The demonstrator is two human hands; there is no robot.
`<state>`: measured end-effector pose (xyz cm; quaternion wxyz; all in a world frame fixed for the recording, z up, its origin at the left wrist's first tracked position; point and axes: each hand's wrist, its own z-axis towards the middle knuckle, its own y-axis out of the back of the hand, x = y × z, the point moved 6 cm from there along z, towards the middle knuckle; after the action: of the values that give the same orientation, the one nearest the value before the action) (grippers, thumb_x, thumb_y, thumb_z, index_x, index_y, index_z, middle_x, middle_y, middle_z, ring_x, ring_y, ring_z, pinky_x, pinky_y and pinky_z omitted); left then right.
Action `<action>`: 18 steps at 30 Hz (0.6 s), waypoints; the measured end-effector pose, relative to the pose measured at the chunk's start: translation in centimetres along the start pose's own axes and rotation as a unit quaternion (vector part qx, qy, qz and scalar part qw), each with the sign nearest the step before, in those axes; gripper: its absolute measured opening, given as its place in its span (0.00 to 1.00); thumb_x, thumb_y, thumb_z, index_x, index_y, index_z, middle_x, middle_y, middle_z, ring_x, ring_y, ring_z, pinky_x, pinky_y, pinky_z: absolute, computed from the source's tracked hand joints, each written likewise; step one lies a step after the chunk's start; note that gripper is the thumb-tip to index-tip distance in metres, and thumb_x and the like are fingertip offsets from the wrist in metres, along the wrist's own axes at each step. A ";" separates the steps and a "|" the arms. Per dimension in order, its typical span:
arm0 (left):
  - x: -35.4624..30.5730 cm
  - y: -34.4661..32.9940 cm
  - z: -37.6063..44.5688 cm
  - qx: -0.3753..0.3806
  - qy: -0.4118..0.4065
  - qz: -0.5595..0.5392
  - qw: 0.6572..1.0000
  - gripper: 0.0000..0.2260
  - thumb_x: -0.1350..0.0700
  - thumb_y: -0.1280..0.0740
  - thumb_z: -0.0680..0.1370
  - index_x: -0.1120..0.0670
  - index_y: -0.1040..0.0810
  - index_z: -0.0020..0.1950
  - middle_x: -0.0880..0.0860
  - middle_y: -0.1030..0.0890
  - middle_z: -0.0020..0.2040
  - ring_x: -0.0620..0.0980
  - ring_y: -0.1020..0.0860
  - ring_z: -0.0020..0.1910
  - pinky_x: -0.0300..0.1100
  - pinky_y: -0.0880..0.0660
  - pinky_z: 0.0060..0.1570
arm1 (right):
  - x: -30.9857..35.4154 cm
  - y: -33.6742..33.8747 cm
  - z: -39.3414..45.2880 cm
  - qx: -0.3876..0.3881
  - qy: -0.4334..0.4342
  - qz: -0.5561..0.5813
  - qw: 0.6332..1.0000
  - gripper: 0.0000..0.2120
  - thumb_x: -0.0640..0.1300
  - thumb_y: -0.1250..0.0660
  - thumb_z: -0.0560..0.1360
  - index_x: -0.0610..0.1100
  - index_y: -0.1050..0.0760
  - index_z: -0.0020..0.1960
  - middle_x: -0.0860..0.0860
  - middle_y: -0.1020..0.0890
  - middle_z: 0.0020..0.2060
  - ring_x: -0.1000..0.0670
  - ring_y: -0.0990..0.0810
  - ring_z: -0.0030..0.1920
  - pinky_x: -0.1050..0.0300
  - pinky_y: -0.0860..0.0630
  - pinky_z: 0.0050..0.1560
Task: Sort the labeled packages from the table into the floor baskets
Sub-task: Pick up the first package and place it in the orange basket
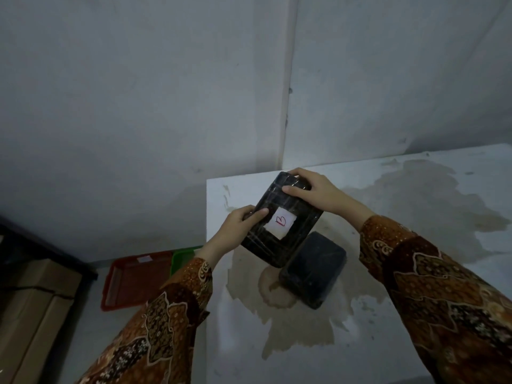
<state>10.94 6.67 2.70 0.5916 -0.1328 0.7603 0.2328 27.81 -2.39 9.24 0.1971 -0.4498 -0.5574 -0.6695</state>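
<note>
Both hands hold one black wrapped package (285, 217) above the white table (388, 300), near its left edge. A white label with a red letter B faces up on it. My left hand (238, 227) grips its near left side, thumb on top beside the label. My right hand (313, 191) clasps its far end. A second black package (314, 273) lies flat on the table just below the held one, with no label showing. On the floor to the left sit a red basket (133, 281) and a green basket (182, 259), the green one partly hidden by my left sleeve.
The tabletop has large brown stains around the packages. Cardboard boxes (33, 309) stand on the floor at the far left, under a dark ledge. Grey walls meet in a corner behind the table.
</note>
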 end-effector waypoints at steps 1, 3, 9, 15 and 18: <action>0.0 -0.1 -0.1 0.003 0.005 -0.005 1.000 0.13 0.43 0.35 0.76 0.51 0.19 0.49 0.52 0.15 0.43 0.47 0.16 0.39 0.35 0.21 0.38 | -0.1 -0.1 -0.2 0.004 -0.007 0.004 1.000 0.12 0.56 0.32 0.73 0.57 0.26 0.56 0.59 0.19 0.46 0.61 0.20 0.45 0.70 0.26 0.41; -0.1 -0.1 -0.4 -0.011 0.008 -0.016 1.000 0.12 0.43 0.35 0.76 0.50 0.18 0.46 0.50 0.15 0.42 0.47 0.16 0.40 0.35 0.21 0.40 | -0.4 -0.4 -0.7 0.005 -0.015 0.014 1.000 0.10 0.55 0.34 0.75 0.57 0.27 0.55 0.62 0.20 0.44 0.65 0.20 0.42 0.74 0.26 0.38; 0.8 1.9 -1.6 -0.146 0.031 -0.188 0.971 0.12 0.45 0.34 0.76 0.53 0.20 0.51 0.54 0.17 0.48 0.52 0.18 0.47 0.43 0.22 0.47 | -2.7 -0.8 -2.8 -0.096 -0.073 0.180 0.976 0.14 0.55 0.39 0.78 0.48 0.28 0.59 0.51 0.18 0.52 0.54 0.18 0.51 0.62 0.21 0.47; 2.0 1.4 -6.0 -0.252 0.016 -0.249 0.935 0.22 0.48 0.31 0.75 0.51 0.28 0.68 0.54 0.20 0.62 0.53 0.21 0.61 0.49 0.24 0.60 | -2.6 -5.6 -4.7 -0.131 -0.127 0.278 0.943 0.16 0.53 0.40 0.79 0.44 0.29 0.60 0.41 0.19 0.56 0.42 0.18 0.55 0.41 0.21 0.57; 3.5 2.0 -9.4 -0.320 0.041 -0.267 0.908 0.30 0.46 0.31 0.75 0.50 0.36 0.74 0.52 0.29 0.72 0.51 0.29 0.69 0.53 0.32 0.70 | -0.9 -8.8 -5.1 -0.126 -0.134 0.282 0.942 0.16 0.54 0.41 0.79 0.44 0.30 0.60 0.44 0.18 0.54 0.47 0.17 0.51 0.52 0.19 0.47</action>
<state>1.15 3.83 1.58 0.5256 -0.5224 0.6050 0.2913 19.65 -4.66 3.61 0.2430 -0.6948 -0.3404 -0.5851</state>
